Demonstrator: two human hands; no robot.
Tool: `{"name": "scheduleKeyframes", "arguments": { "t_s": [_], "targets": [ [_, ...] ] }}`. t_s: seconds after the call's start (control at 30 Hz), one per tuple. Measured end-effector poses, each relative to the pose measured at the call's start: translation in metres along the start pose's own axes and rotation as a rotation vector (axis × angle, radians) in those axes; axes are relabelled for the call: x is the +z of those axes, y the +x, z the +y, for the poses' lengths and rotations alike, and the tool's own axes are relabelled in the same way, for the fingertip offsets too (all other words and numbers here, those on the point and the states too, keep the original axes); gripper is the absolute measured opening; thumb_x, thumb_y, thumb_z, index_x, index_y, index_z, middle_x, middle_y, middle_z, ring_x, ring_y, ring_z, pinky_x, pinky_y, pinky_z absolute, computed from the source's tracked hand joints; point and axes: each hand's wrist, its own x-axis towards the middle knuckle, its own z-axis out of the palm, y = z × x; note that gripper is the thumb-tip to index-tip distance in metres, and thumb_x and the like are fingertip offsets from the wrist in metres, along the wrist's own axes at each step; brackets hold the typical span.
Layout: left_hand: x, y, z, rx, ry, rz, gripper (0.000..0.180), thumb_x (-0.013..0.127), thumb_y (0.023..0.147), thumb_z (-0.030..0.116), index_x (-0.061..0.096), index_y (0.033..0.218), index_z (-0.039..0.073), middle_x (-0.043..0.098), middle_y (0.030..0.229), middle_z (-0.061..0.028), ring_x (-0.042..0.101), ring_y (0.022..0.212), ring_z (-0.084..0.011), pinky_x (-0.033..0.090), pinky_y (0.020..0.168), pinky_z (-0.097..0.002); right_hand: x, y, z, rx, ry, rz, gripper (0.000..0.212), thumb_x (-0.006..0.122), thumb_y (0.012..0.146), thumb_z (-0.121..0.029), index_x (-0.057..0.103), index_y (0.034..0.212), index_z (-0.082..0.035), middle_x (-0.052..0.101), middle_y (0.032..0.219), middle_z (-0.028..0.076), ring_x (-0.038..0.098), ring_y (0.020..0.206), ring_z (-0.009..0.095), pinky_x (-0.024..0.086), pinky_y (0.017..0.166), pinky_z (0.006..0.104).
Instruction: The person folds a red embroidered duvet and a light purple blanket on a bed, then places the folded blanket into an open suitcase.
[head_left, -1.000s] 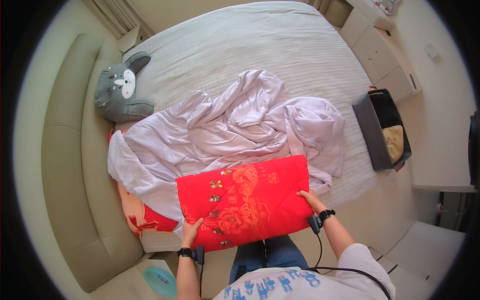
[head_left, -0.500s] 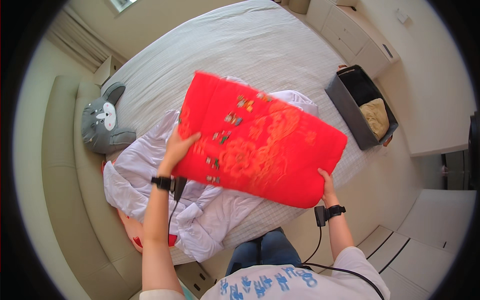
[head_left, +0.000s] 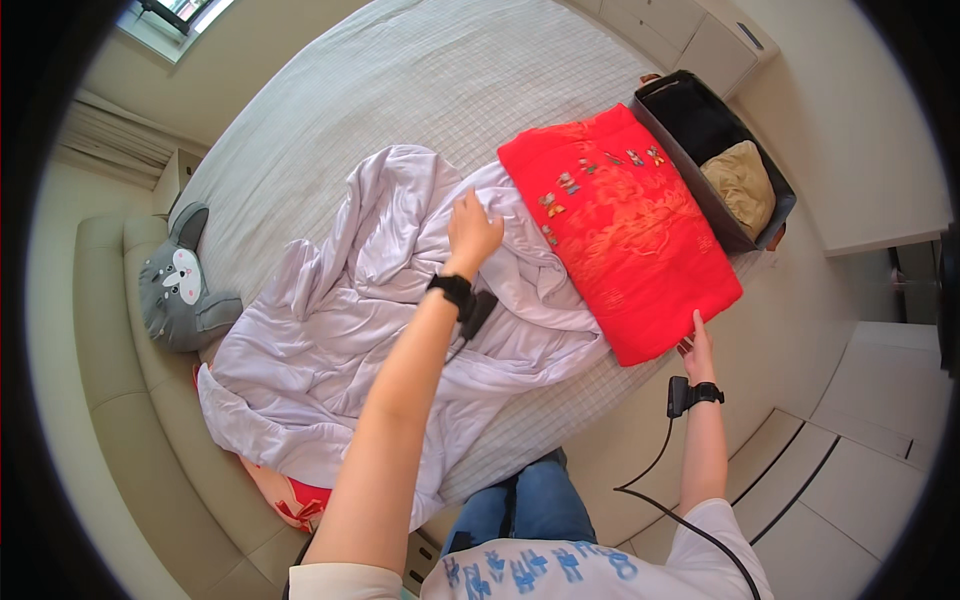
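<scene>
Currently a folded red quilt [head_left: 622, 232] is laid flat on the bed [head_left: 420, 80], at its right side, just beside a dark storage box [head_left: 700, 125] that holds a tan bundle [head_left: 742, 180]. The right hand [head_left: 697, 345] is placed at the quilt's near corner, fingers extended and touching the edge; nothing is clenched. The left hand [head_left: 470, 232] is held open above a crumpled pale lilac sheet [head_left: 400, 320], fingers spread, nothing grasped; whether the sheet is touched cannot be told. The sheet is spread across the bed's middle and left, its edge lying against the quilt's left side. A grey plush toy [head_left: 180, 290] is seen by the headboard side, and a red-and-cream cloth [head_left: 290, 495] shows from under the sheet's near end.

The quilt is judged soft, thick and bulky but fairly light; sagging is likely if it is lifted by one corner. A hold at two opposite edges or corners is judged best, or from underneath with both hands. The embroidered top looks smooth, possibly slippery.
</scene>
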Motion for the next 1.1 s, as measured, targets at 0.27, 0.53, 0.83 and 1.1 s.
{"name": "scheduleKeyframes", "arguments": {
  "t_s": [0.27,0.53,0.83,1.1],
  "targets": [
    [0.132,-0.127,-0.078,-0.657,-0.415,-0.420,0.100,0.073,0.064,0.035,0.013,0.128,-0.012,0.035,0.128,-0.0274,0.037,0.119,-0.0347,0.032,0.098,-0.0368,0.023,0.037,0.064,-0.354,-0.164,0.139,0.098,0.070,0.074,-0.029,-0.001,0.138,-0.006,0.014,0.141,0.012,0.022,0.127,0.024,0.023,0.103,0.0353],
    [0.161,-0.134,-0.064,-0.988,-1.211,-0.276,0.043,0.058,0.081,0.017,0.042,0.118,-0.001,0.052,0.112,-0.0113,0.051,0.101,-0.0226,0.039,0.088,-0.0351,0.034,0.000,0.083,-0.249,-0.035,0.053,0.099,0.069,0.075,-0.020,-0.008,0.136,-0.032,0.009,0.141,0.006,0.017,0.127,0.028,0.032,0.092,0.0559],
    [-0.034,-0.199,-0.095,-0.880,-1.463,-0.053,0.034,0.047,0.088,0.013,0.045,0.118,-0.001,0.054,0.113,-0.0119,0.052,0.102,-0.0211,0.041,0.089,-0.0339,0.026,0.001,0.073,-0.013,-0.112,0.099,0.100,0.068,0.074,-0.031,-0.012,0.133,-0.035,0.008,0.142,0.004,0.016,0.127,0.033,0.027,0.084,0.0668],
    [-0.329,-0.307,-0.089,-0.664,-1.178,0.387,0.020,0.045,0.087,0.011,0.052,0.102,-0.001,0.058,0.095,-0.0098,0.057,0.087,-0.0174,0.048,0.074,-0.0315,0.125,-0.093,0.075,-0.987,-1.000,0.315,0.094,0.079,0.053,-0.020,0.024,0.128,-0.010,0.039,0.115,0.024,0.037,0.106,0.037,0.031,0.090,0.0450]
  ]
}}
